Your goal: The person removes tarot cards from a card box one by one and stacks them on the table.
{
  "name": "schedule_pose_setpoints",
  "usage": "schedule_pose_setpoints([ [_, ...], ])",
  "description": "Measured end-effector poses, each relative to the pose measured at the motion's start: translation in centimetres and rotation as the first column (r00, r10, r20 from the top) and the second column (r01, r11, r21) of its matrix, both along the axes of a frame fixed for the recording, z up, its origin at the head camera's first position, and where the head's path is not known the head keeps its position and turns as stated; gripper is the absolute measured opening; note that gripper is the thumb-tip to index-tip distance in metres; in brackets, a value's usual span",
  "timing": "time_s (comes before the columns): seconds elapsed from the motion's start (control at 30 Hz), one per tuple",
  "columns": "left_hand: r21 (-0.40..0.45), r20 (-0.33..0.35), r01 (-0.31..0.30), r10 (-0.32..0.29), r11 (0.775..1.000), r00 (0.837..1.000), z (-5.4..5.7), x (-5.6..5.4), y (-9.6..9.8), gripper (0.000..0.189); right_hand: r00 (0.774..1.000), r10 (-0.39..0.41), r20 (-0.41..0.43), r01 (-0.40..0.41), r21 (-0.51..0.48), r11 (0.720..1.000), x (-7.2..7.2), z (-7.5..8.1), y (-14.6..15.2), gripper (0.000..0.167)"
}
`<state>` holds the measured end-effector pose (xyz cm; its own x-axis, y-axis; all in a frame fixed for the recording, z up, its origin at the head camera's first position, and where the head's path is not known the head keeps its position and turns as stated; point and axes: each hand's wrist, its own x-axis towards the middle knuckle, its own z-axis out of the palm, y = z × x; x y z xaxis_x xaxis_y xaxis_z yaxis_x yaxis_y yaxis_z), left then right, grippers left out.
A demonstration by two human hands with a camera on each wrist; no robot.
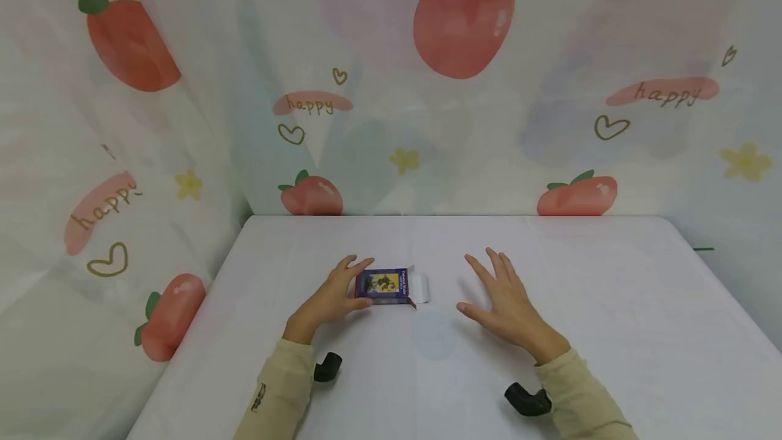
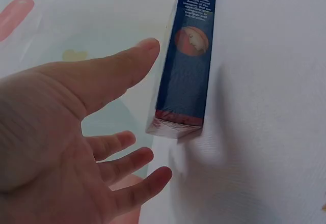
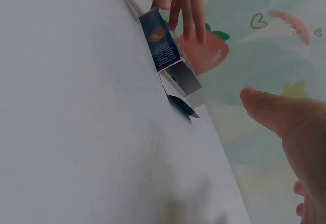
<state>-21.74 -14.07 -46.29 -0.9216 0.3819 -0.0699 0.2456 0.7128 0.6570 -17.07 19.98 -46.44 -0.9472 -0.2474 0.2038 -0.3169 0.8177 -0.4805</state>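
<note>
A small dark blue card box with a yellow picture on its top lies flat on the white table, its end flap folded out on the right side. My left hand is at the box's left end, thumb and fingers spread on either side of it. In the left wrist view, the thumb stands a little apart from the box's blue side. To the right of the box, my right hand hovers with fingers spread and holds nothing. The right wrist view shows the box's flap end standing open, with its dark inside partly visible.
A white cloth covers the table. Behind it and along the left hangs a backdrop printed with fruit, hearts and flowers. A black angled piece sits beside the left sleeve, and another beside the right sleeve.
</note>
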Motion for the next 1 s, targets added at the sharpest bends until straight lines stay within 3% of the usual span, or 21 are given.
schedule_pose_setpoints([
  [0.3,-0.017,0.036,-0.015,0.016,1.000,0.999,-0.6,-0.5,0.2,0.066,1.000,0.004,-0.003,-0.004,-0.009,1.000,-0.4,-0.7,0.0,0.079],
  [0.67,0.011,-0.004,0.021,-0.021,1.000,1.000,-0.4,-0.6,0.3,0.055,0.999,0.016,-0.040,-0.017,-0.036,0.999,-0.6,-0.2,-0.5,0.075],
  [1.0,0.055,-0.012,0.055,-0.054,0.997,0.998,0.2,-0.6,-0.1,0.056,1.000,-0.005,-0.015,0.005,-0.008,1.000,-0.6,0.5,-0.8,0.074],
])
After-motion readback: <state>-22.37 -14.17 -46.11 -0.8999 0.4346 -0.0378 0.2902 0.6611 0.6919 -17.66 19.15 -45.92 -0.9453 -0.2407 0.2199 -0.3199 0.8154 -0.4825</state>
